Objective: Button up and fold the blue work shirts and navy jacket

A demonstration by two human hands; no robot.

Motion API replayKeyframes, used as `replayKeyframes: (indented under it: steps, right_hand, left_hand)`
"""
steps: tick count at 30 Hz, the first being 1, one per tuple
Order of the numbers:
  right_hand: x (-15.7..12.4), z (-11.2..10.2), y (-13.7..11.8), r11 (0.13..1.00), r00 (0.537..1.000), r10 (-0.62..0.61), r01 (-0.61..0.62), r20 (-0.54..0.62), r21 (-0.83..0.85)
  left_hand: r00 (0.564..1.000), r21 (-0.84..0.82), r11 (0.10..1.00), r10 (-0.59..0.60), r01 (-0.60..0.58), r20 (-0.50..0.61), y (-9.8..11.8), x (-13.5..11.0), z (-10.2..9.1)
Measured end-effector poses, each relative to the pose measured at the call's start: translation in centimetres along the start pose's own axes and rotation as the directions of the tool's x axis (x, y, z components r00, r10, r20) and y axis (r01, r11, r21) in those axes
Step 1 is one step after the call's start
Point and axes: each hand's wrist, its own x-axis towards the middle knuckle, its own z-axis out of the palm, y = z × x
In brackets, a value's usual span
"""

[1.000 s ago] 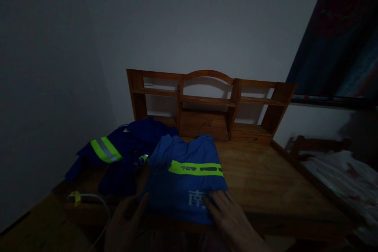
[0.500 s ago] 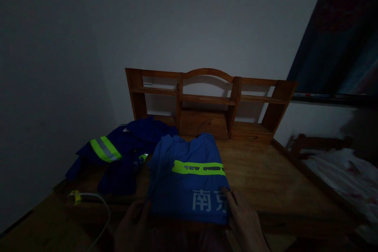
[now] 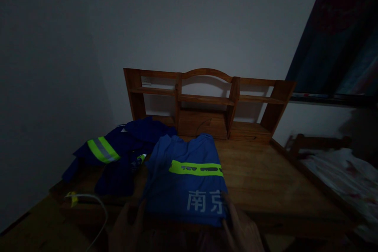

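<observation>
A folded blue work jacket (image 3: 177, 193) lies on the wooden desk in front of me. It carries a worn yellow-green band and white Chinese characters. My right hand (image 3: 242, 226) rests against the jacket's lower right edge, thumb and forefinger apart. At the lower left edge is my left hand (image 3: 126, 224), its fingers parted and one fingertip beside the cloth. Both hands are dim, and their lower parts fade into shadow. Left of the folded jacket lies a darker blue garment (image 3: 118, 173), crumpled, with a yellow-green and silver stripe.
A wooden shelf unit (image 3: 203, 100) stands along the back of the desk (image 3: 265, 181), against the wall. A pale cable (image 3: 102, 204) with a yellow tag hangs over the front left edge. To the right are a bed with light bedding (image 3: 345, 173) and a dark curtain (image 3: 333, 39).
My left hand has shifted slightly left and its fingers have parted. The right hand's thumb and forefinger have spread at the jacket's edge. The jacket stays nearly in place.
</observation>
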Motion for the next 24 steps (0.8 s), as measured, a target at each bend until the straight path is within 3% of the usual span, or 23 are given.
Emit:
replayKeyframes:
  steps: [5,14,18,21,24]
  right_hand:
    - [-0.3,0.2,0.2,0.999,0.996,-0.052,0.052,-0.072,0.004]
    - [-0.7,-1.1,2.5,0.997,0.989,-0.07,0.066,-0.131,-0.037]
    - [-0.6,-2.2,3.7,0.996,0.992,0.022,-0.032,-0.122,-0.084]
    - [-0.8,-3.4,4.1,0.989,0.975,0.068,-0.094,-0.21,-0.117]
    - [-1.0,-4.2,3.3,0.992,0.949,-0.07,0.035,-0.307,-0.119]
  left_hand:
    - [0.995,-0.053,0.999,-0.005,0.011,0.102,0.0,0.6,-0.8]
    - [0.983,-0.196,0.97,0.163,-0.145,0.081,-1.0,0.4,0.1]
    - [0.956,-0.182,0.945,0.288,-0.273,0.062,0.0,-0.8,0.5]
    - [0.924,-0.139,0.918,0.38,-0.372,0.035,0.4,-1.2,0.1]
    - [0.917,-0.067,0.917,0.396,-0.393,0.04,0.7,-1.2,-0.4]
